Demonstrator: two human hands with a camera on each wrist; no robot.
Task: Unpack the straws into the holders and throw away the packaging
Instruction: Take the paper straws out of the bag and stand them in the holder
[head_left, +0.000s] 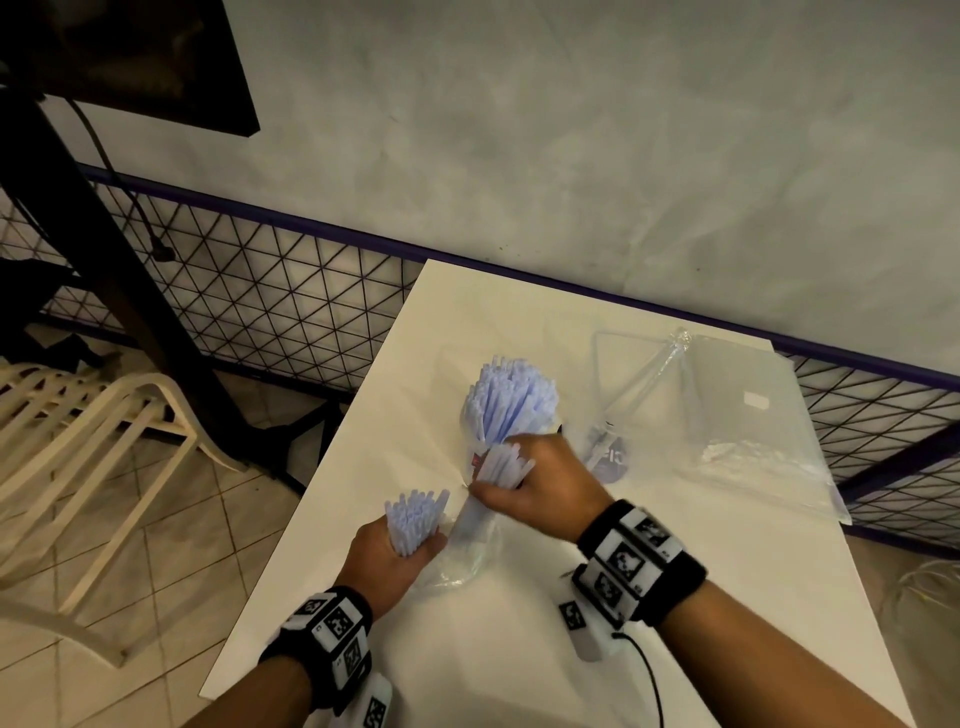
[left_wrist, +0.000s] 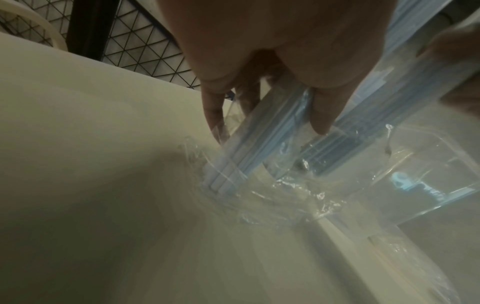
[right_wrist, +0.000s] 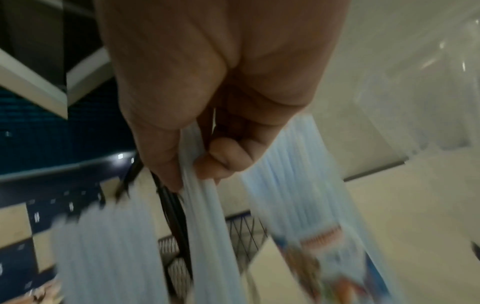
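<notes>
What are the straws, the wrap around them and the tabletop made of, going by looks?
Straws: look like thin, matte, pale-blue plastic tubes, slightly translucent; paper can't be ruled out.
Wrap: clear, glossy plastic film; it crinkles and throws sharp highlights.
Tabletop: smooth, cream, hard surface with a dull sheen, probably laminate or painted board.

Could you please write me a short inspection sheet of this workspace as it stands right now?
Surface: white table, lit unevenly.
Job's things: straws standing in a holder; a second clear holder beside it; crumpled wrapper under the hands.
Clutter: large clear plastic bag at the table's far right.
Grippers: left hand grips a straw bundle; right hand grips another bundle.
Cables: black cable from the right wristband.
Surroundings: wire mesh fence, cream chair, tiled floor.
</notes>
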